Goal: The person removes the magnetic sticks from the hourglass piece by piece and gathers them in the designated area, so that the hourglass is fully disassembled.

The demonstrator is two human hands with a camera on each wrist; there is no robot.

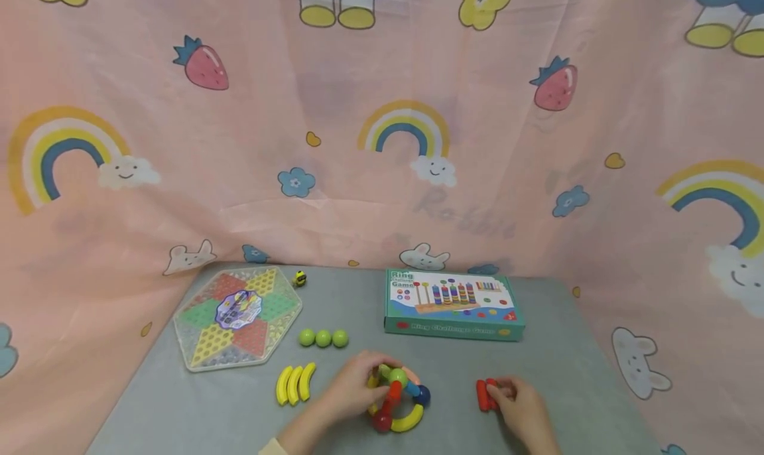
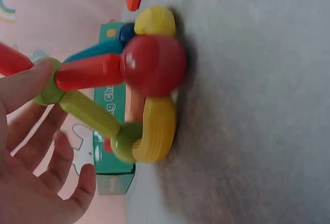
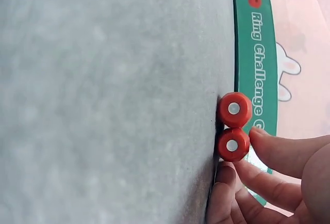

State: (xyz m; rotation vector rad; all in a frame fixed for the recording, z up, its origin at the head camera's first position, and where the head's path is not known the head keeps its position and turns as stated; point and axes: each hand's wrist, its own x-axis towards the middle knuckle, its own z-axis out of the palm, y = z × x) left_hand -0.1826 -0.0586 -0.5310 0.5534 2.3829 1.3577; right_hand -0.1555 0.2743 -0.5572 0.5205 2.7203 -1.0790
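Observation:
My left hand (image 1: 361,387) holds a magnetic ball-and-stick frame by its light green ball (image 2: 50,82), with the thumb on the ball. Red sticks (image 2: 90,72) meet that ball, and one runs down to a dark red ball (image 2: 154,65). Curved yellow pieces (image 1: 408,420), a navy ball (image 1: 422,394) and a blue stick (image 1: 412,388) belong to the same frame, which stands on the table. Over to the right, my right hand (image 1: 520,402) pinches one of two short red sticks (image 3: 233,145) lying side by side on the cloth. Their round ends show silvery discs.
Three curved yellow pieces (image 1: 295,384) and three green balls (image 1: 323,338) lie in rows at the left. Behind them are a hexagonal game board (image 1: 199,319) and a small yellow-black toy (image 1: 300,278). A green game box (image 1: 453,327) lies at the back on the grey cloth (image 1: 352,296).

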